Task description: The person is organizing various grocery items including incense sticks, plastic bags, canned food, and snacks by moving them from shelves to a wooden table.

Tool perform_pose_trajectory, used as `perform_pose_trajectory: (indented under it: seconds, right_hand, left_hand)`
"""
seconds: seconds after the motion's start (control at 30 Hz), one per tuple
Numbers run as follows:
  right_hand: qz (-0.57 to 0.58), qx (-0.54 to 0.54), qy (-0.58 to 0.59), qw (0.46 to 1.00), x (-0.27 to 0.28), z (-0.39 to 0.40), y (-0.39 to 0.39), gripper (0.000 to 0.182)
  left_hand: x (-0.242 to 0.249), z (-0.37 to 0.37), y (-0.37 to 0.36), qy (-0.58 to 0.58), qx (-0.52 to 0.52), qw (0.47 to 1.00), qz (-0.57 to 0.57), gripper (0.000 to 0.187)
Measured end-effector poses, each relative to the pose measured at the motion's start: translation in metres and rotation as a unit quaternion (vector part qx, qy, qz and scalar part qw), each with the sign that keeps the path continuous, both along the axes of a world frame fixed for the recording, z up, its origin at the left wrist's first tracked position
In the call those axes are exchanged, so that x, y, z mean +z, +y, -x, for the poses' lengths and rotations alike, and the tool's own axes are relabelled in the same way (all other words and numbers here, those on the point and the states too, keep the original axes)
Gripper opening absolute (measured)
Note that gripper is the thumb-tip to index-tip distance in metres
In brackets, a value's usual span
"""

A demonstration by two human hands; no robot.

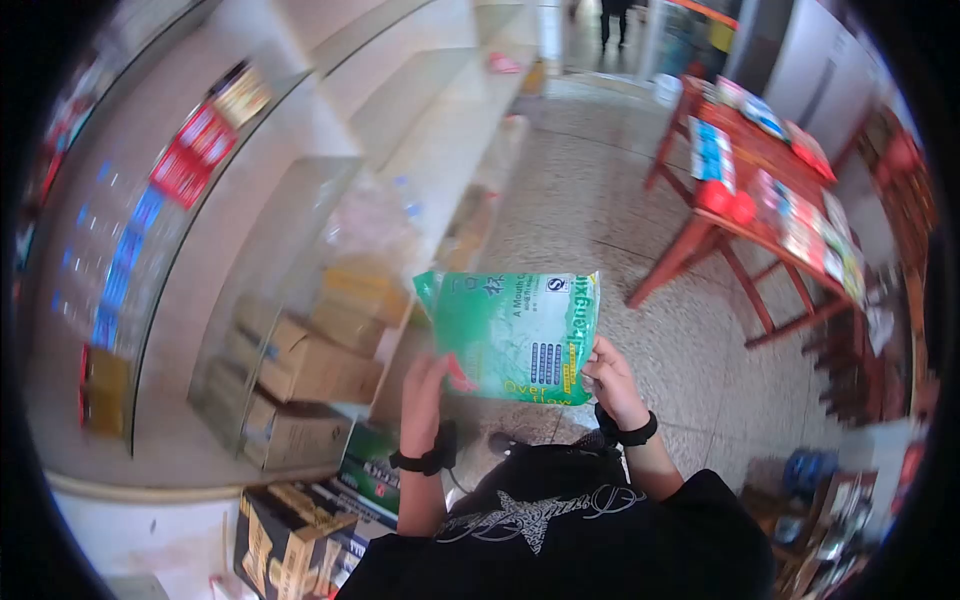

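A green and white plastic packet of cups [510,340], printed "A Mouth Cup" and "Over flow", is held up in front of my chest. Its right lower edge is pinched by my right hand [612,382], thumb on the front. My left hand [425,388] is closed at the packet's left lower edge, its fingers blurred. A small red patch [461,373] shows on the packet beside those fingers. Both wrists carry black bands.
Glass shelves [290,200] to my left hold red boxes [195,150] and bottles [120,255]. Cardboard boxes [320,360] fill the lower shelf, with a black carton [290,540] below. At the right, a red wooden table [760,215] bears several packets. A person [614,20] stands far off.
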State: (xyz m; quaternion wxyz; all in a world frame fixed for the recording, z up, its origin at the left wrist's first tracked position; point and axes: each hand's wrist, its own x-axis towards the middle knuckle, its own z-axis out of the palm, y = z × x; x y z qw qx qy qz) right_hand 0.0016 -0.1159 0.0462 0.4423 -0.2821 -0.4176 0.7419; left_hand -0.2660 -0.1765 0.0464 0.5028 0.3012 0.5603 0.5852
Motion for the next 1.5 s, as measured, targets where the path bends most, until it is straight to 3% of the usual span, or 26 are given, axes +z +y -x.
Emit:
perform_pose_trajectory:
  seconds: [0.03,0.23,0.47,0.53,0.63,0.83,0.97,1.07,1.27,1.33,1.47,1.5]
  right_hand:
    - [-0.001,-0.030,0.002,1.000,-0.001,-0.023,-0.001,0.026]
    - [0.030,-0.243,-0.007,0.970,0.001,-0.171,-0.024,0.046]
    - [0.000,-0.310,-0.140,0.941,-0.012,-0.365,-0.058,0.053]
    - [-0.009,-0.361,-0.154,0.920,-0.009,-0.398,-0.075,0.056]
    - [-0.042,-0.415,-0.197,0.887,-0.007,-0.441,-0.090,0.065]
    - [0.008,-0.497,-0.142,0.856,-0.018,-0.485,-0.110,0.063]
    - [0.008,-0.525,-0.218,0.823,-0.031,-0.511,-0.095,0.066]
    - [0.016,-0.536,-0.220,0.815,-0.039,-0.535,-0.060,0.062]
    - [0.017,-0.567,-0.168,0.807,-0.025,-0.574,0.038,0.046]
    - [0.004,-0.580,-0.155,0.800,-0.018,-0.585,0.078,0.041]
    - [0.000,-0.568,-0.171,0.805,-0.004,-0.610,0.141,0.041]
    - [-0.003,-0.576,-0.191,0.795,-0.004,-0.616,0.156,0.041]
  left_hand:
    - [0.001,-0.017,0.016,-0.009,-0.064,0.998,-0.015,0.039]
    - [0.012,-0.173,0.079,0.016,-0.193,0.979,-0.063,0.043]
    - [-0.025,-0.361,0.113,-0.018,-0.311,0.950,-0.029,0.061]
    - [-0.024,-0.408,0.124,0.049,-0.358,0.932,-0.033,0.059]
    - [-0.015,-0.470,0.134,0.050,-0.414,0.908,-0.031,0.061]
    - [-0.014,-0.563,0.156,0.074,-0.498,0.862,-0.066,0.066]
    - [-0.030,-0.604,0.186,0.120,-0.529,0.835,-0.088,0.067]
    - [-0.051,-0.625,0.220,0.139,-0.501,0.849,-0.097,0.068]
    - [-0.053,-0.671,0.305,-0.008,-0.474,0.874,-0.107,0.075]
    - [-0.043,-0.686,0.345,0.084,-0.427,0.886,-0.159,0.076]
    - [-0.017,-0.710,0.397,0.065,-0.392,0.896,-0.199,0.078]
    - [-0.014,-0.715,0.411,0.112,-0.379,0.892,-0.218,0.072]
